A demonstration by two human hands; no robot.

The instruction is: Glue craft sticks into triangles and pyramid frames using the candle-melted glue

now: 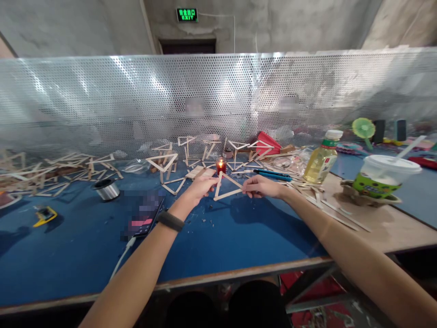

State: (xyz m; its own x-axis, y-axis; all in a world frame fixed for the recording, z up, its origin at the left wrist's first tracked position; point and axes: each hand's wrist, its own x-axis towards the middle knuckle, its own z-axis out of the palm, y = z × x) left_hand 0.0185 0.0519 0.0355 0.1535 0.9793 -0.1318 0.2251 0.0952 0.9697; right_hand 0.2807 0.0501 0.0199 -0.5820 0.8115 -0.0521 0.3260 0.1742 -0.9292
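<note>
Between my hands is a triangle of thin wooden sticks (228, 195), raised a little above the blue table in front of a lit red candle (221, 166). My left hand (201, 187) is closed in a pinch at the triangle's upper left side. At its right corner, my right hand (260, 187) pinches the stick ends with bent fingers. Just behind my left hand lies a light wooden block or stack (200, 172). More stick triangles and frames (163, 162) stand around the candle.
A phone (146, 212) with a white cable lies left, near a wire spool (106, 189) and a yellow cutter (45, 216). Blue pens (273, 175), loose sticks (336, 212), a bottle (322, 157) and a lidded cup (382, 177) are right. A perforated metal screen (136, 100) closes the back.
</note>
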